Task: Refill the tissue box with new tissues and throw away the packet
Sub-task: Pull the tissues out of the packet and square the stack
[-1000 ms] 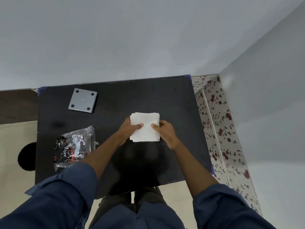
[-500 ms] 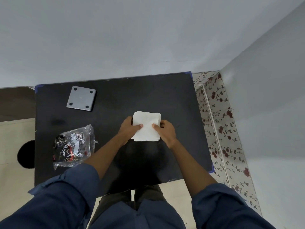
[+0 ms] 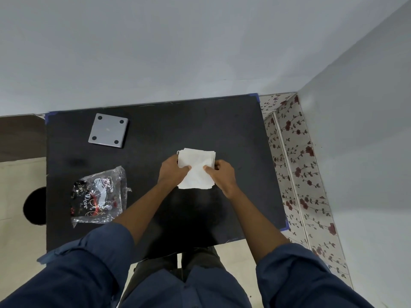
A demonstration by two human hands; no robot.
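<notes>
A stack of white tissues (image 3: 196,161) sits near the middle of the black table (image 3: 155,130), gripped from both sides. My left hand (image 3: 171,172) holds its left edge with the thumb on top. My right hand (image 3: 222,173) holds its right edge the same way. The emptied clear plastic packet (image 3: 99,196) with black and red print lies crumpled at the table's left. A grey square piece (image 3: 108,130) with four dark round feet lies flat at the back left; it looks like part of the tissue box.
The table stands against a grey wall in a corner. Floral-patterned tiles (image 3: 295,165) run along the right side. A dark round object (image 3: 35,206) sits on the floor left of the table. My legs are under the front edge.
The stack has been squeezed and tilted slightly between both hands, its top sheets bending. My view has shifted a little; packet and grey piece lie where they were.
</notes>
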